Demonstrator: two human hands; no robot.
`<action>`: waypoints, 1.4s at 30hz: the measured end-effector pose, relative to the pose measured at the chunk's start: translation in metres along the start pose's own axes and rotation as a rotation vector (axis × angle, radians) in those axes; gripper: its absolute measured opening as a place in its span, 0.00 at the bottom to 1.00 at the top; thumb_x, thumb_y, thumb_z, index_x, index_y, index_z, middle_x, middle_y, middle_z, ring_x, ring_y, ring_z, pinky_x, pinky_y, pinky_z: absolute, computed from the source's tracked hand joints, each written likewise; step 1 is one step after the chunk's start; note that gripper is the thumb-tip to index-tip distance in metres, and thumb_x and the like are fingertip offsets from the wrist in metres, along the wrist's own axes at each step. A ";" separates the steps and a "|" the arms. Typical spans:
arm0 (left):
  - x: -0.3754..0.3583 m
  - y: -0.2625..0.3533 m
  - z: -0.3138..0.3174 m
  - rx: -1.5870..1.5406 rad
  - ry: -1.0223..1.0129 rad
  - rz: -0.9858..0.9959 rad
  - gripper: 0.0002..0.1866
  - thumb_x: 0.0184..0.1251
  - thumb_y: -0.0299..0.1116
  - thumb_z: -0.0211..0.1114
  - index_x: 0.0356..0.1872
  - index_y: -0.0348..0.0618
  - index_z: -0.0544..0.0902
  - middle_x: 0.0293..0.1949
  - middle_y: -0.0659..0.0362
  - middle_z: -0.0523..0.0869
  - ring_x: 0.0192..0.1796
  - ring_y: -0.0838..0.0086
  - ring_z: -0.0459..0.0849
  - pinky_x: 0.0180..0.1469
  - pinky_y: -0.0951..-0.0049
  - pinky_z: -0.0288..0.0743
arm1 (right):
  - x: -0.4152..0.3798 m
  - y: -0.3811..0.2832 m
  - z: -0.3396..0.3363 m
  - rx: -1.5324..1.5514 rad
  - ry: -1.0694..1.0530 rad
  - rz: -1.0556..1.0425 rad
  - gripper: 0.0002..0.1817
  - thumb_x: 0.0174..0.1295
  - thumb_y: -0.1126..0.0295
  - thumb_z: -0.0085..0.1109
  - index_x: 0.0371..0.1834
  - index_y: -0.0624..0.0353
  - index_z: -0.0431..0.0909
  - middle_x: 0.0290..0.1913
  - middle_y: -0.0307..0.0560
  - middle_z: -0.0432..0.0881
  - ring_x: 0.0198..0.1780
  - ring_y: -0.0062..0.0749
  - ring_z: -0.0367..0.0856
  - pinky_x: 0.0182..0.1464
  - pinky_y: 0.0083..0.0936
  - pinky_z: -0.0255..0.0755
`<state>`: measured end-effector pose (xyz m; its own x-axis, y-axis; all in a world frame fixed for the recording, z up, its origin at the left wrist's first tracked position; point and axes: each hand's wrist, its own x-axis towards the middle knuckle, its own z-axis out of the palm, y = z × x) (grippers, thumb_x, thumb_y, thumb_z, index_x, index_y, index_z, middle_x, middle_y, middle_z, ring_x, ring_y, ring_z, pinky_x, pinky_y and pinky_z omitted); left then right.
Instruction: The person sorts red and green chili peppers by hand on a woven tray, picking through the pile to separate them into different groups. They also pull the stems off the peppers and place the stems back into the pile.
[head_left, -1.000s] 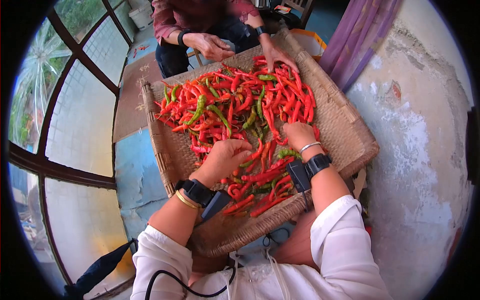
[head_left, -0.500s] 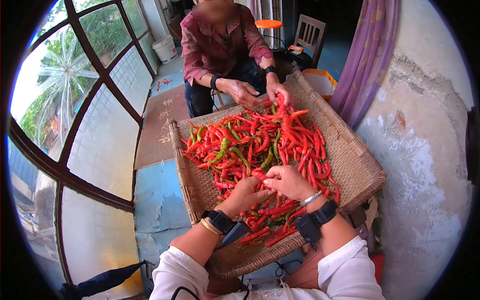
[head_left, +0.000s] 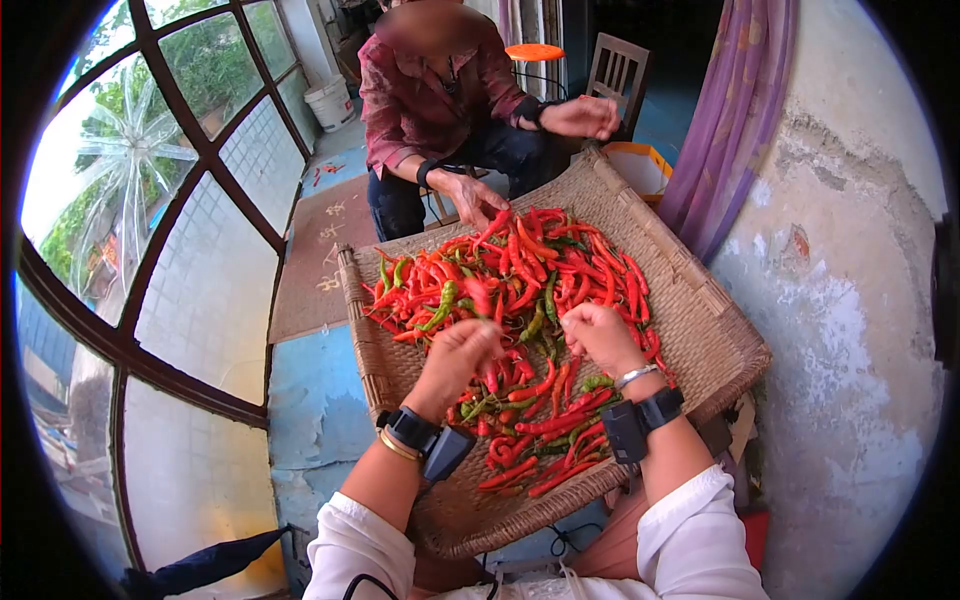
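- Many peppers (head_left: 520,262) lie heaped in the woven tray (head_left: 702,330).
- Left hand (head_left: 462,354): fingers bunched below a blurred red pepper (head_left: 479,297); gripped or released, I can't tell.
- Right hand (head_left: 602,338): fingers curled inward; any grasp is hidden.
- A hasty flick could send peppers over the rim.

1. White-sleeved left arm (head_left: 360,540): extended forward; bare left forearm (head_left: 387,488) angled inward.
2. Bare left hand (head_left: 458,355): fingers bent, thumb toward index finger; fingertips blurred.
3. White-sleeved right arm (head_left: 695,532): extended forward; bare right forearm (head_left: 670,465) angled inward.
4. Bare right hand (head_left: 605,340): back upward, fingers curled, fingertips partly hidden.
5. Hand spacing: near each other, apart, fingertips facing inward.
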<state>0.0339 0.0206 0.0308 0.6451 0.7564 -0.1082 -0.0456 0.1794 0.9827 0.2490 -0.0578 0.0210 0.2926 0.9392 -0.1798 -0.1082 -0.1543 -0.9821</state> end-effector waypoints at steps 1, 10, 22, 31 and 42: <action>0.001 0.002 0.001 -0.108 0.123 0.067 0.14 0.67 0.36 0.51 0.45 0.38 0.76 0.29 0.63 0.81 0.22 0.86 0.73 0.25 0.85 0.69 | 0.003 0.007 -0.003 -0.444 -0.015 -0.123 0.12 0.54 0.61 0.56 0.29 0.60 0.76 0.23 0.43 0.78 0.24 0.29 0.76 0.26 0.25 0.69; -0.014 -0.026 0.006 0.965 -0.363 0.042 0.19 0.58 0.38 0.59 0.50 0.42 0.74 0.35 0.51 0.81 0.33 0.64 0.81 0.36 0.68 0.73 | -0.012 0.014 0.003 -1.498 -0.692 0.208 0.17 0.46 0.64 0.62 0.41 0.58 0.78 0.42 0.52 0.80 0.47 0.45 0.77 0.47 0.38 0.73; -0.020 -0.038 0.007 1.204 -0.739 0.031 0.23 0.49 0.39 0.64 0.48 0.43 0.75 0.31 0.53 0.81 0.36 0.60 0.80 0.38 0.64 0.72 | -0.016 0.035 0.009 -1.592 -0.623 0.108 0.11 0.48 0.73 0.52 0.35 0.63 0.79 0.41 0.58 0.79 0.45 0.49 0.78 0.45 0.40 0.72; -0.022 -0.042 0.015 1.206 -0.693 -0.043 0.20 0.47 0.38 0.65 0.44 0.43 0.78 0.32 0.53 0.82 0.37 0.61 0.80 0.40 0.66 0.73 | -0.010 0.008 -0.012 -0.883 -0.350 -0.076 0.09 0.46 0.68 0.57 0.25 0.63 0.78 0.20 0.49 0.78 0.23 0.36 0.77 0.28 0.28 0.71; -0.014 -0.020 0.023 0.946 -0.148 0.057 0.13 0.49 0.31 0.66 0.37 0.39 0.79 0.30 0.53 0.82 0.36 0.65 0.82 0.37 0.69 0.73 | -0.006 -0.026 -0.018 -0.590 -0.426 0.068 0.06 0.54 0.68 0.55 0.28 0.59 0.76 0.21 0.34 0.74 0.20 0.14 0.70 0.20 0.13 0.65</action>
<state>0.0435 -0.0083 0.0159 0.7537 0.6496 -0.0999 0.5130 -0.4865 0.7072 0.2674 -0.0649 0.0466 -0.1046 0.9410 -0.3218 0.4525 -0.2431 -0.8580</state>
